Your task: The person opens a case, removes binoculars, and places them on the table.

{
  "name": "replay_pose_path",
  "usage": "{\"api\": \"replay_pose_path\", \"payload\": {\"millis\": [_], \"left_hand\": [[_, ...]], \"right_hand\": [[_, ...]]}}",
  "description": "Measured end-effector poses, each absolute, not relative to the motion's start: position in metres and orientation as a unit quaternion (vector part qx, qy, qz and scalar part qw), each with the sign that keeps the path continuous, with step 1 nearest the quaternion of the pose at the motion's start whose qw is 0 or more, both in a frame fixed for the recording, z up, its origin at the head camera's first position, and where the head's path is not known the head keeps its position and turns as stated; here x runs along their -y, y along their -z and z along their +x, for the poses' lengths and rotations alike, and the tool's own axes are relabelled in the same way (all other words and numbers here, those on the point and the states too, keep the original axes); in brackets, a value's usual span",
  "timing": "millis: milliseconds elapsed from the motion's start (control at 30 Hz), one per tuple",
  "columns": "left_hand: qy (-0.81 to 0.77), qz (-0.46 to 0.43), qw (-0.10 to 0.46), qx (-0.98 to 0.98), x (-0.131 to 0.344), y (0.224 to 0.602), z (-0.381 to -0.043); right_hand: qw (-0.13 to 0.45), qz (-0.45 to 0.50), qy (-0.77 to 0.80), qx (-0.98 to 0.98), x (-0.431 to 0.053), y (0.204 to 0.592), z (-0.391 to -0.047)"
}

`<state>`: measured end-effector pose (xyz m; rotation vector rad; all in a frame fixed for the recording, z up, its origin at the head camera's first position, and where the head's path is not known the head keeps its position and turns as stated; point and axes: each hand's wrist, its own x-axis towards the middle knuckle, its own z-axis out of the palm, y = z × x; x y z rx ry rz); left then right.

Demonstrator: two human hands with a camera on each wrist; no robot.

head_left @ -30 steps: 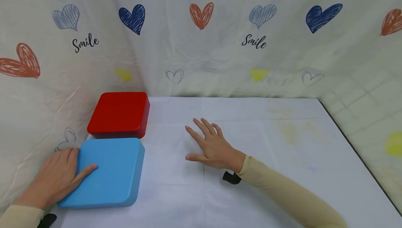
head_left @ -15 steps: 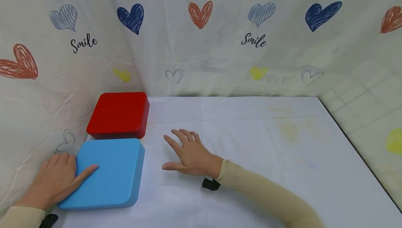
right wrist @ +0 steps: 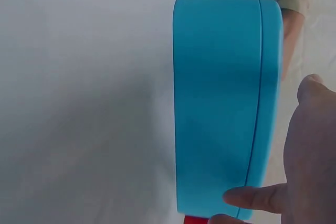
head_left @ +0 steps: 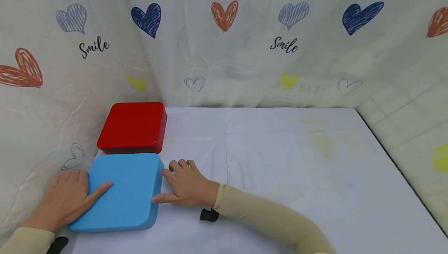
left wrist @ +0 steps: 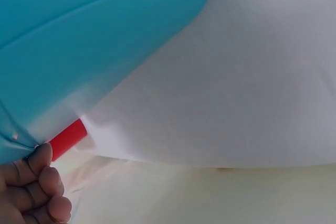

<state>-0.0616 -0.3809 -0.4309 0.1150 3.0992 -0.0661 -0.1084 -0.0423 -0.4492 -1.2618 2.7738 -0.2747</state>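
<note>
A light blue plastic box [head_left: 122,188] with rounded corners lies flat on the white-covered table. Its lid seam [right wrist: 258,98] runs along the side in the right wrist view. My left hand [head_left: 63,199] grips the box's left side, thumb laid across the top; its fingers [left wrist: 50,182] bend at the edge in the left wrist view. At the opposite side is my right hand [head_left: 189,187], thumb tip over the top edge and fingers by the right wall. In the right wrist view one fingertip [right wrist: 236,196] meets that wall, while the thumb is spread off the lid.
A red box [head_left: 134,125] of similar shape stands right behind the blue one. White cloth covers the table [head_left: 297,168], and a heart-printed curtain [head_left: 252,59] rises at the back and sides. The table's right edge [head_left: 395,164] runs diagonally.
My right hand has moved left and toward me, from mid-table to the blue box's right side. The left hand has kept its hold; the box has shifted very slightly right.
</note>
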Motion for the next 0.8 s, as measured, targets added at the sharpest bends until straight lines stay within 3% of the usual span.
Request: {"api": "replay_pose_path", "payload": {"millis": [800], "left_hand": [[0.025, 0.029, 0.049, -0.998, 0.368, 0.430, -0.071]], "right_hand": [[0.071, -0.355, 0.142, -0.921, 0.063, 0.455, -0.103]]}}
